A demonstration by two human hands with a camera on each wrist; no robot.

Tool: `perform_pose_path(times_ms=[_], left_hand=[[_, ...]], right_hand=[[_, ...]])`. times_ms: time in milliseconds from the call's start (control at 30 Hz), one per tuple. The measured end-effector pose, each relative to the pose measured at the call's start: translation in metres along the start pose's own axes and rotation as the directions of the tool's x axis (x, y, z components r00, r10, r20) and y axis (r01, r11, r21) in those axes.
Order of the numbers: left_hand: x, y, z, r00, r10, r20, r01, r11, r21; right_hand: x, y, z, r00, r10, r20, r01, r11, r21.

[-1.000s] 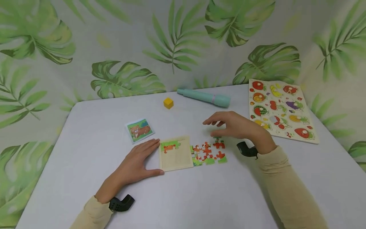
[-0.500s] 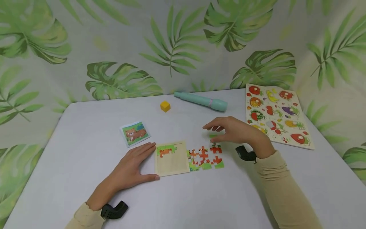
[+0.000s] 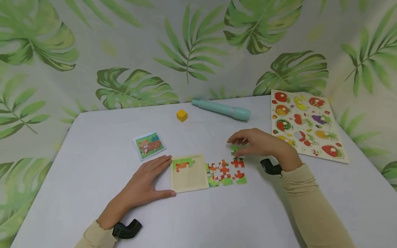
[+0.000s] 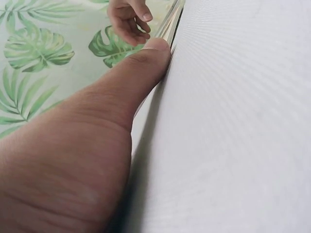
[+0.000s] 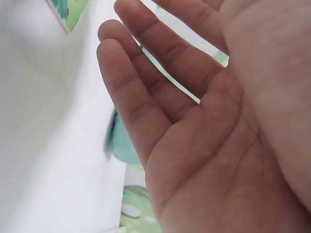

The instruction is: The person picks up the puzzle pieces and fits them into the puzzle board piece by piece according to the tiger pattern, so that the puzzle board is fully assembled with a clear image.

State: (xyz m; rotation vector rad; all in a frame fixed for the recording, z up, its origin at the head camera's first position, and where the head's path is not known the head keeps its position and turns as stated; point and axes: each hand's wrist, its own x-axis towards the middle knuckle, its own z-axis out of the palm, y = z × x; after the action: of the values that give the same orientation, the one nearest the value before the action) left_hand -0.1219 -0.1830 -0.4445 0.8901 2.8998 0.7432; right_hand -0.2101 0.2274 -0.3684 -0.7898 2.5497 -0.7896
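A square wooden puzzle tray [image 3: 190,181] lies on the table, with a green-and-orange joined strip [image 3: 183,164] in its upper left corner. My left hand [image 3: 144,181] rests at the tray's left side, fingers and thumb spread and touching its edge. Loose jigsaw pieces [image 3: 224,167] with orange animal parts lie right of the tray. My right hand [image 3: 257,143] hovers over the far right pieces, its fingers bent loosely; the right wrist view shows nothing in the palm. A green piece [image 3: 234,151] shows between its thumb and fingers, partly hidden.
A picture card [image 3: 149,146] of a brown animal lies beyond my left hand. Farther back are a yellow cube [image 3: 182,115] and a teal tapered tube [image 3: 221,109]. At the right a fruit peg board [image 3: 307,125] lies beyond my right wrist.
My right hand has shifted slightly to the right over the far pieces. The left hand stays at the tray's edge. The head view has tilted a little.
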Motion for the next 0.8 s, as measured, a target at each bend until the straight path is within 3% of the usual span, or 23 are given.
perform_pose_path(times_ms=[500, 800], left_hand=[[0.003, -0.002, 0.001, 1.0, 0.019, -0.006, -0.019, 1.0, 0.007], [0.002, -0.001, -0.001, 1.0, 0.016, -0.011, -0.016, 1.0, 0.018]], right_hand=[[0.0, 0.015, 0.004, 0.999, 0.044, -0.009, -0.045, 0.999, -0.007], [0.004, 0.016, 0.006, 1.0, 0.009, 0.007, -0.008, 1.0, -0.023]])
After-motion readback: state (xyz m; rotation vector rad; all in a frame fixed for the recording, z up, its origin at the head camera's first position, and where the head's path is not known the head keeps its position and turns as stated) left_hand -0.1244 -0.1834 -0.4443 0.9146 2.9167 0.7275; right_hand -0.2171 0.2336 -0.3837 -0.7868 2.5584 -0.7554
